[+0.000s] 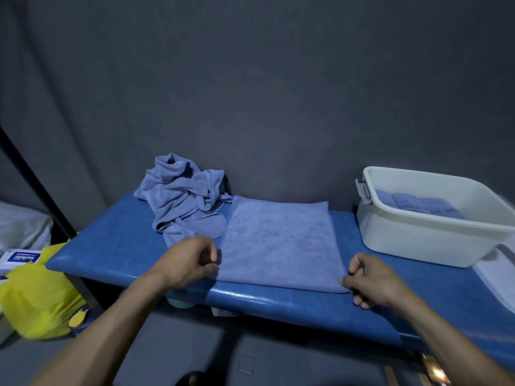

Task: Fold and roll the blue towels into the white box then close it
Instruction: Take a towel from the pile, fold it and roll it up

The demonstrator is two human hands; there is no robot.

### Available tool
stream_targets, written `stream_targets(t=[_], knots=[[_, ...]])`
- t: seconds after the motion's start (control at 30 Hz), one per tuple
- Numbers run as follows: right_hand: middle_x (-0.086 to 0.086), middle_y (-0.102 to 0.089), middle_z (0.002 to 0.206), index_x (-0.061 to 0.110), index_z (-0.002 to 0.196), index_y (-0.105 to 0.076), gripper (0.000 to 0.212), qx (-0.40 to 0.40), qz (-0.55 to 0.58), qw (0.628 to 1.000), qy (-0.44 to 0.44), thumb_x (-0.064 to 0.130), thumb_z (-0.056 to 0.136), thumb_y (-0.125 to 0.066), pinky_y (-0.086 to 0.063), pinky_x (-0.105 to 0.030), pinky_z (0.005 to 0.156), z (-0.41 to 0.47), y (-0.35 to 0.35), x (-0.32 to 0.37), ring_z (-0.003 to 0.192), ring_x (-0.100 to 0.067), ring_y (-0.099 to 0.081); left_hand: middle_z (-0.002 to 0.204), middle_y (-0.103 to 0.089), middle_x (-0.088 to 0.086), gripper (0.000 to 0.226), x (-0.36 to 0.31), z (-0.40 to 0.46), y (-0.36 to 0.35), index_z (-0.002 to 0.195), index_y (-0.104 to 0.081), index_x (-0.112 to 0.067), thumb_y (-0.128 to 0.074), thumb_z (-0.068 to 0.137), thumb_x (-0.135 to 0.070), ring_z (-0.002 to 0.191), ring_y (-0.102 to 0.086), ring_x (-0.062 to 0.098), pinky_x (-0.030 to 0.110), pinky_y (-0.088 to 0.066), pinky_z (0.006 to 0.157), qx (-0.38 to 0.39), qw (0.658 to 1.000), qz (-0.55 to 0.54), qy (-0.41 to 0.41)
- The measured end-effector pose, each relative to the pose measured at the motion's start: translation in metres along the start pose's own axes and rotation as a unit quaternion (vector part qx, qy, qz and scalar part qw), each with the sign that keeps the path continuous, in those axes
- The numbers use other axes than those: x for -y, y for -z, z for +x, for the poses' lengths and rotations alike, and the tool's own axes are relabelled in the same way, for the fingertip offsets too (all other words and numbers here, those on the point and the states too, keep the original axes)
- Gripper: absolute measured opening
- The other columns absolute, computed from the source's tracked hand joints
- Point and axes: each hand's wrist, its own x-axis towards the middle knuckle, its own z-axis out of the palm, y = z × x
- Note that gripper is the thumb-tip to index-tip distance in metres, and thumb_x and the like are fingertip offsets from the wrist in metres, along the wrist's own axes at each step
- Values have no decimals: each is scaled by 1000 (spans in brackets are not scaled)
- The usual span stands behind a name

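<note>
Both hands pinch the near corners of the flat blue towel (278, 240): the left hand (185, 260) nips its left edge with curled fingers, and the right hand (367, 280) grips the near right corner between thumb and fingers. The towel lies spread on the blue padded bench (117, 240) between the two hands, a heap of crumpled blue towels (181, 196) touching its far left side and the open white box (423, 235), holding rolled towels (418, 204), to its right. Left of the bench, a white packet (21, 259) beside a yellow bag (36, 299) carries a blue label whose writing is too blurred to read.
</note>
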Motion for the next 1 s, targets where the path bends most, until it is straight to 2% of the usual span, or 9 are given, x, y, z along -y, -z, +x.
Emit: stream_targets(t=[0.13,0.23,0.4,0.57,0.67,0.73,0.8,0.9,1.0], knots=[[-2,-53,65,17,94,-54,25,41,-69,988,130,17,84,-77,-48,-29,46,-5,7,-7,48,-17,-57,100,-50,-19,31,5,-6,-5,100,-65,-36,-77,73,-48,94,-50,-7,16,-44,83,84,989,-4,-123],[9,-56,79,32,96,-62,34,81,-190,954,217,28,74,-87,-41,-12,59,-10,15,-12,57,-4,-50,101,-50,-17,26,8,-4,-5,103,-64,-37,-74,79,-36,91,-51,-5,20,-46,82,87,986,12,-139],[14,-55,83,37,92,-66,27,4,-267,908,322,12,83,-72,-38,-9,66,-4,10,-23,81,-2,-57,101,-52,-22,32,14,-1,-9,102,-63,-39,-62,77,-21,91,-53,-5,27,-51,80,54,986,50,-150],[13,-53,83,27,87,-74,8,-30,-287,895,341,20,87,-70,-42,-18,67,-3,15,-20,79,-6,-55,99,-59,-27,20,12,-2,-4,98,-66,-38,-56,83,-28,93,-57,-3,30,-52,82,33,987,33,-154],[11,-60,68,17,77,-74,5,117,-270,922,253,18,81,-71,-40,-20,62,-12,28,-8,63,-4,-53,95,-70,-18,14,2,-13,9,90,-71,-30,-61,81,-28,84,-65,8,28,-52,74,98,984,-85,-122],[10,-60,64,14,76,-73,14,260,-225,925,162,22,87,-71,-38,-21,61,-19,36,-2,58,-1,-48,96,-75,-10,13,-4,-20,17,93,-75,-24,-65,85,-19,86,-68,14,32,-53,80,186,965,-148,-110],[4,-63,67,12,81,-72,28,317,-185,923,114,35,96,-67,-37,-24,58,-21,41,-1,59,-9,-50,95,-77,-5,12,-9,-21,18,97,-77,-18,-68,92,-12,88,-69,12,28,-54,84,245,945,-189,-106],[1,-65,67,5,88,-68,28,198,-132,964,120,31,97,-66,-44,-26,56,-5,35,0,58,-14,-55,89,-76,-12,15,-11,-3,14,89,-75,-26,-69,94,-13,82,-66,0,18,-50,79,173,965,-171,-103],[6,-72,74,19,83,-73,9,6,-147,968,202,17,91,-69,-52,-29,71,27,26,5,69,-16,-67,84,-73,-22,22,-16,29,7,83,-70,-40,-69,93,-21,77,-66,-3,13,-47,69,58,990,-62,-111]])
